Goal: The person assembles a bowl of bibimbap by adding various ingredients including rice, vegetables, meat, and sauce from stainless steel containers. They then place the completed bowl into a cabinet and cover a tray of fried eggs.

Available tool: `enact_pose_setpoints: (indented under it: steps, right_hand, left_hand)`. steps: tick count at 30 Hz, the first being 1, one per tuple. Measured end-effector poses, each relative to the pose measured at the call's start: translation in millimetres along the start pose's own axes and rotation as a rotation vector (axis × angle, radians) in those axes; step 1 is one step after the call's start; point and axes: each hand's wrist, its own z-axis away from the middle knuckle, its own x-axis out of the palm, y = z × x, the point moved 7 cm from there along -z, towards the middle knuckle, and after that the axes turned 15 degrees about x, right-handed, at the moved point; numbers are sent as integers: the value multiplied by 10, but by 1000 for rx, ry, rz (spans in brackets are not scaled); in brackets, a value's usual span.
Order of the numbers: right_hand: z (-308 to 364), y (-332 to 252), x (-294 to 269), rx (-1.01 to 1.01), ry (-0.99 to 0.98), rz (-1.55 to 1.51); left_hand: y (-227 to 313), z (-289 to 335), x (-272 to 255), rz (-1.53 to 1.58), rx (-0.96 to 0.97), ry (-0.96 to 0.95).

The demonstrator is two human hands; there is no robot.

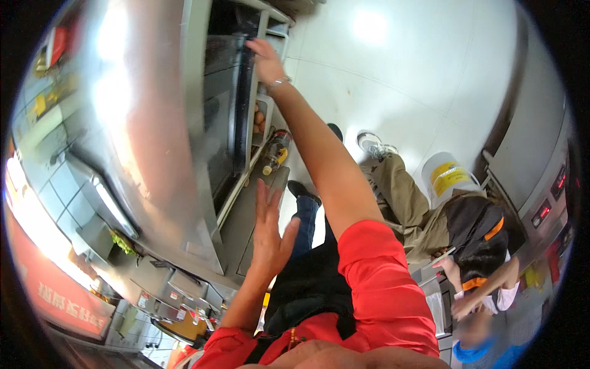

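Dark panel (243, 117) stands right of the steel counter (141, 141). Toward the counter's far end, the right hand (267, 64) seems to touch the panel; whether its fingers grip, I cannot tell. Right of the counter's near corner, the left hand (268, 241) is empty, fingers spread.

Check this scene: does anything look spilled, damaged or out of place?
A small brown speck on the glossy white tiled floor, right of the person's bare right hand, looks odd against the pale surface. Nothing else clearly stands out.
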Motion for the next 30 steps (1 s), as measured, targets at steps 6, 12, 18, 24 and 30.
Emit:
enact_pose_setpoints:
  steps: [6,12,18,24,30]
  right_hand:
    - [1649,145,-799,904,-125,-557]
    - [3558,38,-1559,1005,-241,-347]
    - [4574,-387,-1661,803,-446,-262]
    - [5535,-1020,-986,557,-708,-111]
    - [6856,-1184,-157,489,-1038,96]
  left_hand:
    - [430,925,-63,220,8,4]
    - [701,2187,-193,309,110,61]
    - [374,3806,-121,350,53,266]
    - [-277,5618,381,300,-105,575]
    - [-770,7035,824,233,-344,816]
